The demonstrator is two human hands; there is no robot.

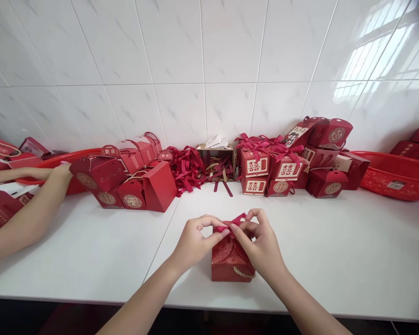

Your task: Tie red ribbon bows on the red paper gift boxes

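Note:
A small red gift box stands on the white table in front of me, its top flaps folded together and a beige twisted cord on its front right side. Across its top lies a crimson ribbon. My left hand is closed, thumb and forefinger pinching the ribbon from the left. From the right, my right hand pinches the ribbon with thumb and fingers close to the other hand. The fingers partly hide the ribbon's crossing, so I cannot tell whether it is knotted.
Red gift boxes stand left. A ribbon heap and an open carton with cords lie by the tiled wall. Ribboned boxes and a red basket are right. Another person's arms reach in at left.

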